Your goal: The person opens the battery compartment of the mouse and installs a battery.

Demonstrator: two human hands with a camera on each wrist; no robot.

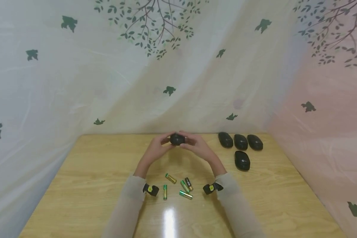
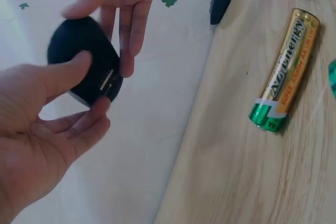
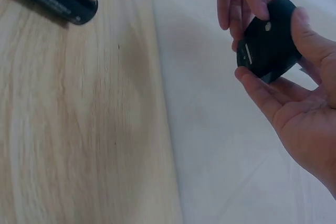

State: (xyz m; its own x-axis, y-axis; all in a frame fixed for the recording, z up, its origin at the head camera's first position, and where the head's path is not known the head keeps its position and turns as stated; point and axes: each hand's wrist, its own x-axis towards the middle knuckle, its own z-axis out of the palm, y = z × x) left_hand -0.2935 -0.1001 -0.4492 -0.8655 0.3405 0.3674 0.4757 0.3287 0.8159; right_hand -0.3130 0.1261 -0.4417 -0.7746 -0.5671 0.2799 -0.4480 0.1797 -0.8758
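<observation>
A black computer mouse [image 1: 177, 139] is held up above the far part of the table, one hand at each side of it. My left hand [image 1: 157, 149] pinches it between thumb and fingers; in the left wrist view that thumb lies across the mouse's dark face [image 2: 79, 35]. On the other side my right hand [image 1: 198, 147] grips it the same way, its thumb and fingertips at the edges of the mouse [image 3: 270, 40] in the right wrist view. Small pale markings show near one end of the mouse.
Several AA batteries lie on the wooden table [image 1: 107, 185] between the forearms, among them a gold and green battery [image 2: 286, 69] and a black one [image 1: 188, 184]. Several more black mice, including one nearer mouse [image 1: 242, 160], sit at the back right. A patterned cloth [image 1: 131, 99] hangs behind the table.
</observation>
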